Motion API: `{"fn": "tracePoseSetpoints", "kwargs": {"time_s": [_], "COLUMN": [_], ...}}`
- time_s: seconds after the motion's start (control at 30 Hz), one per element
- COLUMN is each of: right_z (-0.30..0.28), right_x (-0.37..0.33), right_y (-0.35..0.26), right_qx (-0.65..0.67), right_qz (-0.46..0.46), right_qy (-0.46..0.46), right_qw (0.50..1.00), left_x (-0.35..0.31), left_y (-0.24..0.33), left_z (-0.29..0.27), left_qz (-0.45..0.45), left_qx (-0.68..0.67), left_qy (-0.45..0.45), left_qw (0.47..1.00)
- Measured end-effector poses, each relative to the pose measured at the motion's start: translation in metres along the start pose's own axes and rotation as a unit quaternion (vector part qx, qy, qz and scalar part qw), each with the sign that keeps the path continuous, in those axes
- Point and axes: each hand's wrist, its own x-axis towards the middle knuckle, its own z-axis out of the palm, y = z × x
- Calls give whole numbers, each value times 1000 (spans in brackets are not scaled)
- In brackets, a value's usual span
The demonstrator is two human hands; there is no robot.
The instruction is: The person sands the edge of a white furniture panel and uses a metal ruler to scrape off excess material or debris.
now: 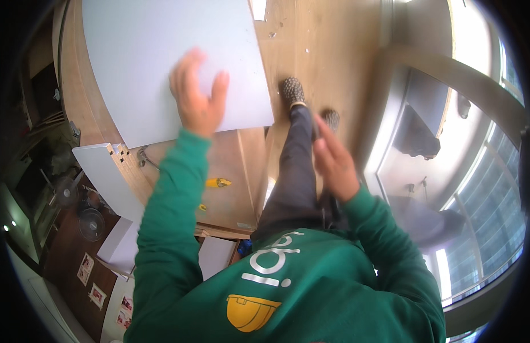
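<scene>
A large white board [162,63] lies flat on a wooden workbench. Above its near part is my left hand [197,100], slightly blurred, with thumb and fingers spread and nothing held. Off to the right, beside my leg and away from the board, is my right hand [335,163]. Its fingers are closed around a thin dark object [315,127], too smeared by motion to name. On the bare wood near my left forearm lie a yellow-and-black tool [218,183], a small yellow piece [202,207] and a metal tool with a curved head [142,155].
White panels with wooden edges [113,171] stand left of the bench. My feet in patterned shoes [292,90] are on the wooden floor [328,34], which has small scraps on it. A fan [91,223] stands at the far left; windows [488,200] line the right.
</scene>
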Motion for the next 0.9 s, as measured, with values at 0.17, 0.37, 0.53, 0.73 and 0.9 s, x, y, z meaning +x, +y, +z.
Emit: {"fn": "tracePoseSetpoints", "kwargs": {"time_s": [0.17,0.37,0.53,0.73,0.9], "right_z": [11,13,28,35,38], "right_x": [-2,9,15,21,27], "right_y": [48,81,94,99,98], "right_qx": [-141,-104,-69,-59,-49], "right_qz": [-172,-209,-233,-224,-242], "right_qy": [-49,-50,-28,-20,-17], "right_qw": [974,971,970,973,969], "left_x": [33,33,32,30,30], "left_y": [-22,-13,-8,-11,-12], "left_z": [39,44,45,44,44], "left_qz": [35,28,20,33,38], "left_qx": [103,113,94,97,100], "left_qy": [-22,-54,-68,-77,-78], "left_qw": [994,992,993,992,991]}}
